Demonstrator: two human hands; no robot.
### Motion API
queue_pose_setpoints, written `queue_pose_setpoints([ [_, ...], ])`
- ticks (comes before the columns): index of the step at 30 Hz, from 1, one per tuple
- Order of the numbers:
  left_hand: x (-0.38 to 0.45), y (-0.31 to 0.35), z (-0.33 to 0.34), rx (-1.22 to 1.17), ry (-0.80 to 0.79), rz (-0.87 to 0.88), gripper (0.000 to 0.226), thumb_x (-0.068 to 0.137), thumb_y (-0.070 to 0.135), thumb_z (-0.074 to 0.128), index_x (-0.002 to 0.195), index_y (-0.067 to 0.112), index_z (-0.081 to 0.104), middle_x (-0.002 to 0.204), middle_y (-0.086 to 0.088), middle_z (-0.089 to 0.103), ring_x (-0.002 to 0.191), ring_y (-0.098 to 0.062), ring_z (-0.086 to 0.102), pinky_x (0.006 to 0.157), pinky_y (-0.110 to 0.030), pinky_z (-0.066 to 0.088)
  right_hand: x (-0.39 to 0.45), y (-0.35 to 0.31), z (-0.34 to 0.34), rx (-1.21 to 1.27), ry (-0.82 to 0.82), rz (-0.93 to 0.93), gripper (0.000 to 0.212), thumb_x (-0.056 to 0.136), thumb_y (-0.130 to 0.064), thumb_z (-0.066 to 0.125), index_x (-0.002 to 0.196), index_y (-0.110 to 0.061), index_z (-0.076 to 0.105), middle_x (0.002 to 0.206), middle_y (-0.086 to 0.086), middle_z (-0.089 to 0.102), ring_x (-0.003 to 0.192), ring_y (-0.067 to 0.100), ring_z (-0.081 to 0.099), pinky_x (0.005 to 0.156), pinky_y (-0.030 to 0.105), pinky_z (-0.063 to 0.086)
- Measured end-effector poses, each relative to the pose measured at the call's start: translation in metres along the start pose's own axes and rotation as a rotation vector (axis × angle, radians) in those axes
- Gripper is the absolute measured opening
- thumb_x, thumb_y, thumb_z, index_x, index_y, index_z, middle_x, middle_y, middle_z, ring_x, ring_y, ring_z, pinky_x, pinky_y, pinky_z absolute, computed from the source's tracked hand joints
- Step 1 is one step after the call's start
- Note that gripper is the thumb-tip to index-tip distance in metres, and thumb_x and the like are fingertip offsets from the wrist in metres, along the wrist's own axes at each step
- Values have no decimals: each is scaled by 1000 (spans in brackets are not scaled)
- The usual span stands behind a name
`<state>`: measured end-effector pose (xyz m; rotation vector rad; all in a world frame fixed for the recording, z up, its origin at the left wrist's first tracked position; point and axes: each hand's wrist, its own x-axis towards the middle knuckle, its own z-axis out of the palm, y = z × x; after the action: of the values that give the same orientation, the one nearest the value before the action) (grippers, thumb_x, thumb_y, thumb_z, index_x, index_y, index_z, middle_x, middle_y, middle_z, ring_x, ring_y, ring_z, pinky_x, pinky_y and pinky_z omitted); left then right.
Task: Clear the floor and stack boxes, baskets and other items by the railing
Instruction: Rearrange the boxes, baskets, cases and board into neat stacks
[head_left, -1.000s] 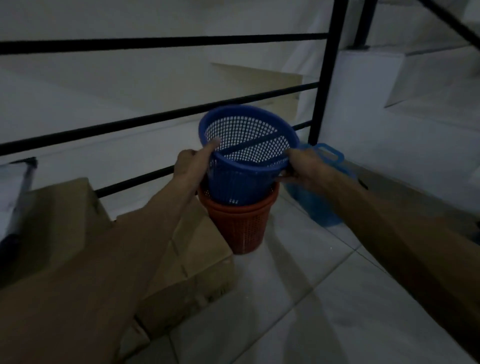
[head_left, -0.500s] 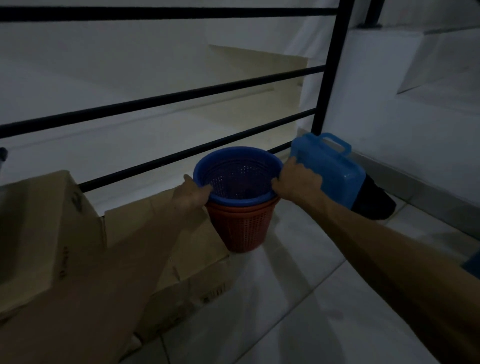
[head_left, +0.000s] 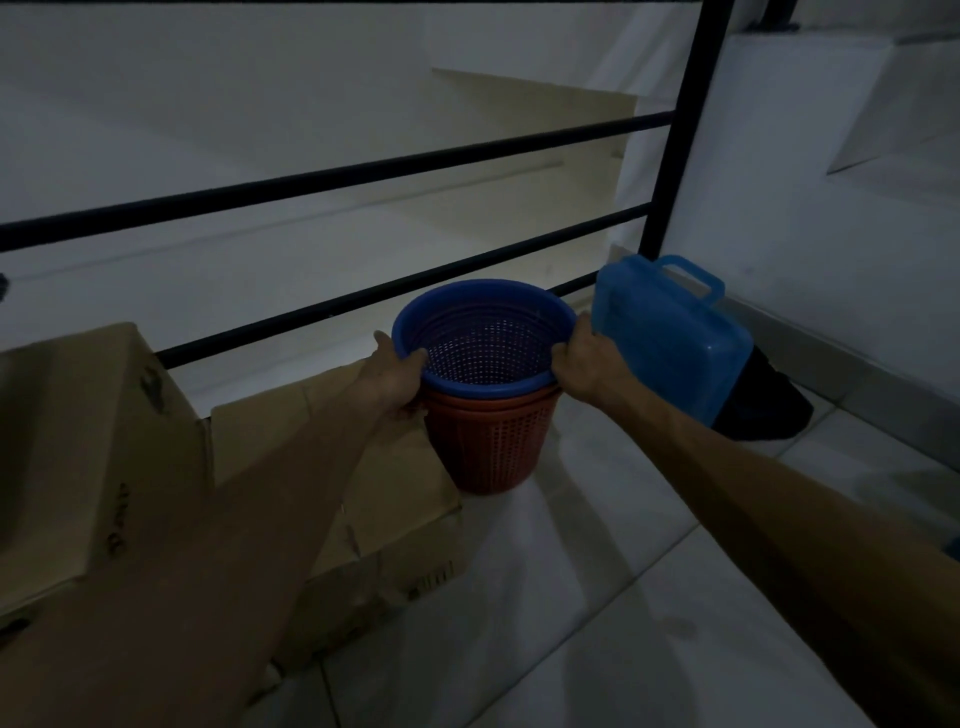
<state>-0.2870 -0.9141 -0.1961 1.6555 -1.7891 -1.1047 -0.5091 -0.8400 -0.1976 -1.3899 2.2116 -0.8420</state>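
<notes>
A blue mesh basket (head_left: 485, 343) sits nested inside a red mesh basket (head_left: 493, 447) on the tiled floor, just in front of the black railing (head_left: 363, 296). My left hand (head_left: 397, 382) grips the blue basket's rim on its left side, thumb over the edge. On the right side my right hand (head_left: 589, 364) holds the same rim with curled fingers. Only the blue rim and inner mesh show above the red basket.
Cardboard boxes (head_left: 98, 457) lie to the left of the baskets along the railing. A blue plastic case with a handle (head_left: 675, 332) leans to the right, a dark object (head_left: 763, 405) behind it. White floor tiles (head_left: 597, 597) stretch toward me.
The blue basket went from tilted and raised above the red basket to pushed down level inside it. Both hands followed it down and stay on its rim.
</notes>
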Motion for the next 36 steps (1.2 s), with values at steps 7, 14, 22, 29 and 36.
queue_pose_setpoints([
  [7, 11, -9, 5, -11, 14, 34, 80, 108, 36, 38, 155, 10, -20, 152, -15, 43, 124, -30, 55, 87, -30, 45, 8, 0, 2, -9, -37, -25, 58, 106, -27, 36, 151, 2, 14, 124, 25, 60, 97, 33, 62, 83, 41, 50],
  [14, 7, -6, 11, 342, 261, 24, 76, 106, 44, 36, 159, 6, -3, 152, -34, 28, 135, -46, 37, 105, -51, 39, 11, -2, -17, 140, -298, -24, 76, 105, -50, 30, 157, -20, -17, 163, 8, 24, 142, 29, 36, 109, 37, 38],
  [22, -7, 26, 34, 560, -174, 638, 52, 83, 67, 64, 123, 34, 66, 115, 6, 61, 107, -14, 57, 91, -35, 50, -2, 20, -26, 386, -304, 84, 54, 106, -41, 40, 156, -24, 29, 146, 7, 51, 116, 21, 61, 88, 36, 55],
  [29, -3, 11, 30, 696, -160, 693, 26, 93, 45, 63, 116, 32, 65, 106, 6, 70, 93, -16, 64, 81, -37, 54, -8, 9, -13, 354, -342, 144, 52, 107, -45, 34, 139, -7, 50, 134, 11, 61, 105, 23, 67, 86, 40, 59],
  [36, 3, 4, 27, 694, -98, 692, 24, 94, 38, 63, 114, 26, 65, 106, 4, 70, 96, -19, 64, 94, -42, 48, -5, -9, -1, 359, -314, 197, 50, 107, -47, 30, 130, -9, 53, 118, 14, 66, 102, 28, 68, 94, 48, 56],
])
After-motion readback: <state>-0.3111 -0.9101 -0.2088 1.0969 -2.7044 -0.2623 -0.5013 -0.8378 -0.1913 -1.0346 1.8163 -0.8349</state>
